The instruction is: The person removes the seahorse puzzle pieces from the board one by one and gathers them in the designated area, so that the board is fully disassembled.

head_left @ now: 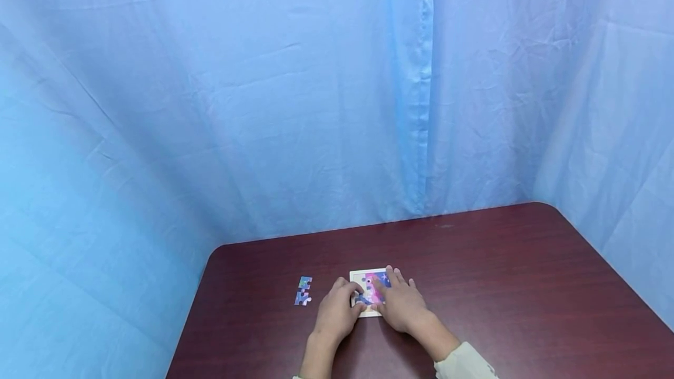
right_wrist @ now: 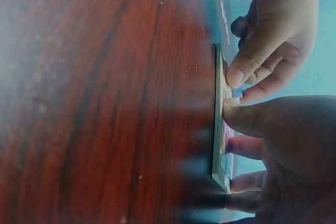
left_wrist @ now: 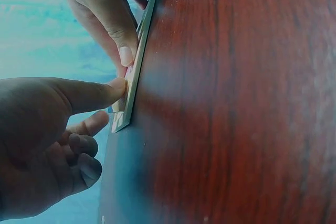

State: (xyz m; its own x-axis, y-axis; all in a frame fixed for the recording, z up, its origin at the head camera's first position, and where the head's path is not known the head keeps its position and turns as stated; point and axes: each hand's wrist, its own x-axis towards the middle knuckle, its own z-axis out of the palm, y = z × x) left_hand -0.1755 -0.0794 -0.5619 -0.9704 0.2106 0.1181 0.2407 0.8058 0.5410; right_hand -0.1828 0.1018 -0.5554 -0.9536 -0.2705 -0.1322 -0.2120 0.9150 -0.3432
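Locate the white tray (head_left: 371, 314) between both hands, flat on the dark red table (head_left: 500, 274), with a partly filled puzzle inside. Identify the left hand (head_left: 334, 312) at the tray's left side, with thumb and index finger curled around a blue piece (head_left: 361, 297); pinch force, cannot tell. Identify the right hand (head_left: 402, 304) over the tray's right part, with fingers spread apart, nearly straight, and clamped on nothing.

To seat the blue piece well, brace the tray with the right hand and hold adjoining pieces down with the fingertips. Align tabs with sockets beside the left index finger before pressing. On resistance, rotate slightly between thumb and index finger; do not force. Press evenly from above, release, then check for a flush seam by touch. Avoid tipping the near rim with either thumb. Leave the 2 loose pieces (head_left: 302, 297) to the left of the left hand, well apart from the tray, until completion of this fit.

Inspect for markings: only a pink figure (head_left: 374, 296) and 1 white star (head_left: 384, 277) beside the right fingers; no brand, label or legible writing around either hand
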